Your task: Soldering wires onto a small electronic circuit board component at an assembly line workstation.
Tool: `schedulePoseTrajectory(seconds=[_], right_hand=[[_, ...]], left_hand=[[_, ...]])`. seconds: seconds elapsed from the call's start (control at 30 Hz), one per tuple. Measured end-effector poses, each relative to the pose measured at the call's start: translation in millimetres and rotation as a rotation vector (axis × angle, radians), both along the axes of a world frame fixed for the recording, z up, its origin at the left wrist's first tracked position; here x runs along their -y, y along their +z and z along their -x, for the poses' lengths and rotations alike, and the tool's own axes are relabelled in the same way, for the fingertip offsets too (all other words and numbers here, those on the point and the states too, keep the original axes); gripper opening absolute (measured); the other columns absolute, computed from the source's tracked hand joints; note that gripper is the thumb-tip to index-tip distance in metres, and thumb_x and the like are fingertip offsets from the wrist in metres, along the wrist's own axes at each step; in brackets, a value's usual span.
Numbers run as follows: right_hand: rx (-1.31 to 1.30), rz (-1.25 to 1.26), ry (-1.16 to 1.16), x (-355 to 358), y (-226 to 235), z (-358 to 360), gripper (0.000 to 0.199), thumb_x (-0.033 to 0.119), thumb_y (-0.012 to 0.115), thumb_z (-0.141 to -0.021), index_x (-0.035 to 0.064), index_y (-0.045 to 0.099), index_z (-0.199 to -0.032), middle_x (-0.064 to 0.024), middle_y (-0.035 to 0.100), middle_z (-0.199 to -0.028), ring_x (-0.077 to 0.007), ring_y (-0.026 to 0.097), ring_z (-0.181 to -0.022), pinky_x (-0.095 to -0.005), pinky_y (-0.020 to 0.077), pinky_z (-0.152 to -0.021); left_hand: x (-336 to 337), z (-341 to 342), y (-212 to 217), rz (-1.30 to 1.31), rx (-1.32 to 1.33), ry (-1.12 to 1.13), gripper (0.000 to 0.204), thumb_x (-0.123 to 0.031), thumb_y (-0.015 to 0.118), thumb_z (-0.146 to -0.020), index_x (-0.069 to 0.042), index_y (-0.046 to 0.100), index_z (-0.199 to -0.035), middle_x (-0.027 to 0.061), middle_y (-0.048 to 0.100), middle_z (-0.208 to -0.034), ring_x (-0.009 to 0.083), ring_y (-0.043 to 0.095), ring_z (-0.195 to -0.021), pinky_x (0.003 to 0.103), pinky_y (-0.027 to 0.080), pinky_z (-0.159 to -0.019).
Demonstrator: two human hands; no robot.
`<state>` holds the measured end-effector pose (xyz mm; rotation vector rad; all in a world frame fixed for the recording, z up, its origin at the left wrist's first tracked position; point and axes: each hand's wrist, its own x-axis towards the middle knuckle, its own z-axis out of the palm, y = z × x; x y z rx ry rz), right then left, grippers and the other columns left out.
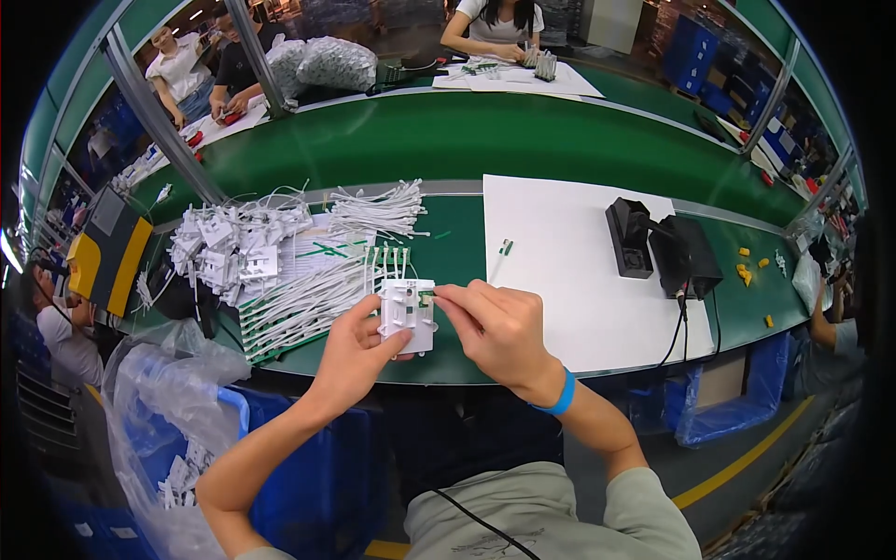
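My left hand (350, 359) grips a white plastic housing (399, 322) from its left side, thumb across the front. The housing is held above the front edge of the green bench, with its moulded inner side facing me. My right hand (499, 331) pinches at the housing's upper right, where a small green circuit board (426, 298) shows. The fingertips partly cover that board. Just left of the housing lie rows of white wires (303, 308) with green boards at their ends. More bundled white wires (378, 207) rest behind, next to a heap of white housings (224, 247).
A white sheet (560, 308) covers the bench on my right, with small green pieces (505, 247) on it. Black devices (686, 252) with cables stand there. A yellow-and-black box (110, 250) is at left; a plastic-lined blue bin (233, 411) stands below. People work across the green conveyor (401, 140).
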<state>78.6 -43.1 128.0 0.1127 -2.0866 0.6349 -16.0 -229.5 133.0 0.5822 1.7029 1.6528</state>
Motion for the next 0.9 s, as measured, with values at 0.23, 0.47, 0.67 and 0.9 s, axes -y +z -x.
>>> schedulePoseTrajectory(seconds=[0.23, 0.47, 0.67, 0.9], right_hand=[[-0.009, 0.023, -0.035, 11, 0, 10, 0.013, 0.002, 0.079, -0.081, 0.0051, 0.074, -0.093, -0.0058, 0.059, -0.062, -0.0200, 0.053, -0.045, -0.0315, 0.0390, -0.044], [-0.017, 0.042, -0.040, 18, -1, 16, 0.012, 0.001, 0.078, -0.082, 0.0033, 0.074, -0.094, -0.0057, 0.062, -0.063, -0.0178, 0.055, -0.046, -0.0300, 0.0396, -0.044], [-0.021, 0.063, -0.071, 22, -1, 20, 0.011, 0.001, 0.078, -0.083, 0.0030, 0.074, -0.093, -0.0058, 0.063, -0.064, -0.0175, 0.055, -0.046, -0.0299, 0.0401, -0.044], [0.007, -0.010, -0.126, 23, 7, 11, 0.010, 0.001, 0.078, -0.083, 0.0038, 0.074, -0.092, -0.0066, 0.066, -0.067, -0.0204, 0.058, -0.048, -0.0307, 0.0430, -0.045]], left_hand=[[-2, -8, 11, -0.074, -0.041, -0.001, 0.039, -0.001, 0.066, -0.096, 0.004, 0.051, -0.132, 0.0148, 0.069, -0.116, 0.0177, 0.070, -0.100, 0.031, 0.061, -0.084], [1, -8, 13, -0.106, -0.022, 0.016, 0.041, -0.001, 0.065, -0.097, 0.004, 0.049, -0.134, 0.0151, 0.068, -0.118, 0.0177, 0.070, -0.101, 0.031, 0.060, -0.086], [2, -7, 14, -0.125, -0.023, 0.024, 0.041, -0.001, 0.064, -0.097, 0.004, 0.049, -0.135, 0.0150, 0.068, -0.119, 0.0177, 0.070, -0.102, 0.031, 0.061, -0.086], [-1, -4, 10, -0.109, 0.007, 0.065, 0.037, 0.000, 0.062, -0.098, 0.004, 0.051, -0.133, 0.0142, 0.069, -0.116, 0.0176, 0.071, -0.098, 0.030, 0.062, -0.082]])
